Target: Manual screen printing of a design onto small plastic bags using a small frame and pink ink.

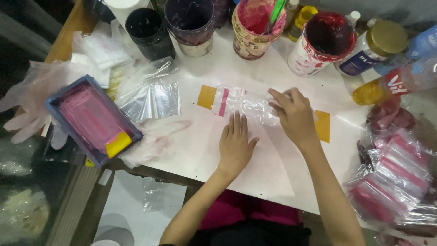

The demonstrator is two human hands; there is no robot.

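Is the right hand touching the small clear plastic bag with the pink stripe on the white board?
Touching. The head view shows the right hand with its fingers pressed flat on the clear plastic bag, no gap.

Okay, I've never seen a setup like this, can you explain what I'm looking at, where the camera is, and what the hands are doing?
There is no machine here. One camera sits on a person's head and looks down at their two bare hands over a white work board.

The left hand lies flat, fingertips on the lower edge of a small clear plastic bag with a pink stripe. The right hand presses on the bag's right end. The bag lies between two orange tape patches.

Along the back stand paint-stained pots, one with a green stick in it, and some bottles. To the left lie a wooden-framed pink printing screen, loose clear bags and a plastic glove. On the right is a pile of pink-striped bags.
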